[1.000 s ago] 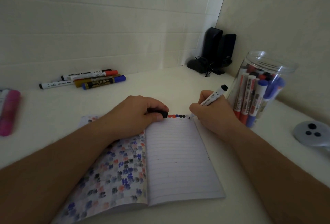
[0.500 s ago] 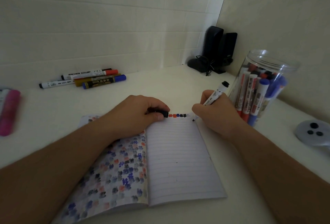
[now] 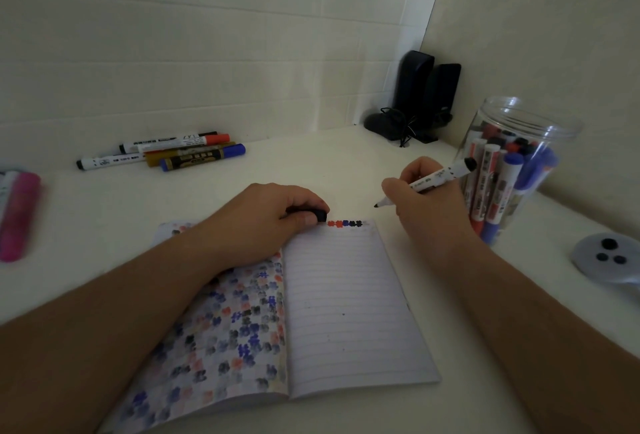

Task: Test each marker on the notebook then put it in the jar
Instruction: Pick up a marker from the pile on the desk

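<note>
Markers (image 3: 491,188) stand inside the clear jar (image 3: 530,122). Right hand (image 3: 424,191) grips a black marker (image 3: 436,179); left hand (image 3: 273,215) clutches its cap (image 3: 320,215).

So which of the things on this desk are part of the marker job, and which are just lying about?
Part of the job:
- marker in right hand
- black cap in left hand
- notebook, test marks along its top line
- jar with markers inside
- loose markers by the wall

Lying about:
- black speakers
- pink object
- grey object
</note>
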